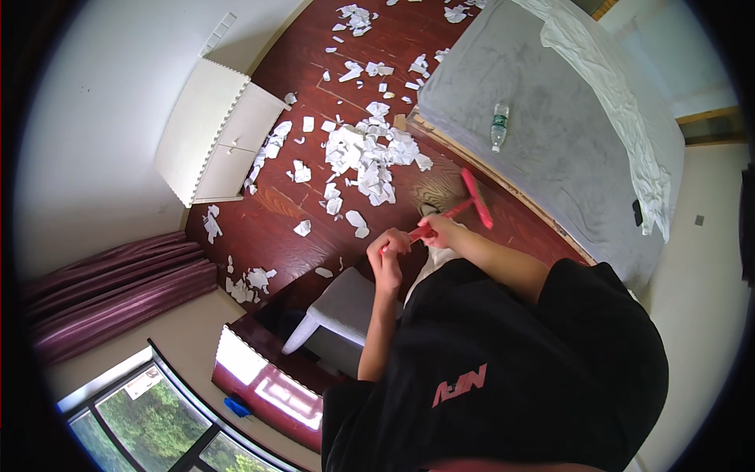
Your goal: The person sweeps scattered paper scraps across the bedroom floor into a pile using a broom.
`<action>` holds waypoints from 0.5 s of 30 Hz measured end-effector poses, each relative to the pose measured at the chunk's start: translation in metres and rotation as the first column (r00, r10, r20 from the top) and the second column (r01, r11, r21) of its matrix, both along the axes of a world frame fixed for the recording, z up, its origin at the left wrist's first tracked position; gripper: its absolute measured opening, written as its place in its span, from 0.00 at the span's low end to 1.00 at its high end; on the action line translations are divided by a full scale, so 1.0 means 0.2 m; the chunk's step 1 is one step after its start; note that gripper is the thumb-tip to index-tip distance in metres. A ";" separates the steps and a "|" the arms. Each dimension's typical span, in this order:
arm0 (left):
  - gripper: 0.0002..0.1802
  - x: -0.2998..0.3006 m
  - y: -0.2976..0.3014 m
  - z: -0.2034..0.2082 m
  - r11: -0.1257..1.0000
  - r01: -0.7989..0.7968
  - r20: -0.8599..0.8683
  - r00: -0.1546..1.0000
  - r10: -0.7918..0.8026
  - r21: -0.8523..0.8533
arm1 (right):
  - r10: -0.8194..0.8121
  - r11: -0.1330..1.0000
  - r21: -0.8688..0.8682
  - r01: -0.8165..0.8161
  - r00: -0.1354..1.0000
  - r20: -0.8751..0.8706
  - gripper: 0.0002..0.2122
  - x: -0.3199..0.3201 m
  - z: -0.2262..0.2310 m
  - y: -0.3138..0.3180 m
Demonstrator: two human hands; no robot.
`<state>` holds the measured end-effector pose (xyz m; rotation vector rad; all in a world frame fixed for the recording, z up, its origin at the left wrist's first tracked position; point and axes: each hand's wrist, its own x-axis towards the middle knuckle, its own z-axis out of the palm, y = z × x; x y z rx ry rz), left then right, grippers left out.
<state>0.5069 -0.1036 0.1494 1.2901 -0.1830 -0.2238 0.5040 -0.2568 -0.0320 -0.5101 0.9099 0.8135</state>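
A red broom (476, 198) with a T-shaped head is held low in front of me, its head close to the bed's side. A brownish-grey patch (442, 189) beside the head looks like its bristles, though it is blurred. My left hand (389, 250) wraps round the handle near its end. Further along toward the head, my right hand (439, 234) is closed on the same handle. Ahead and to the left lies a heap of torn white paper (370, 153) on the red-brown wooden floor (287, 232).
More paper scraps (356, 20) are strewn further off. A bed with a grey mattress (543, 134) stands at the right, bearing a plastic bottle (499, 127) and a white sheet (605, 79). At the left are a white cabinet (224, 145), purple curtain (118, 287), grey stool (346, 303) and glossy red desk (228, 381).
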 end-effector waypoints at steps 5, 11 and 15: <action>0.28 0.15 0.03 -0.27 0.968 0.012 -0.241 0.968 -0.074 -0.249 | -0.170 0.985 -0.069 0.159 0.968 -0.187 0.06 0.06 -0.33 0.07; 0.29 0.46 0.17 -0.26 0.999 -0.017 -0.159 0.987 0.023 0.039 | -0.071 0.996 -0.064 0.062 0.986 -0.154 0.06 0.48 -0.30 0.30; 0.27 0.61 0.24 -0.15 0.977 -0.206 -0.002 0.978 0.207 0.063 | 0.046 0.996 -0.072 -0.050 0.998 -0.044 0.07 0.76 -0.23 0.43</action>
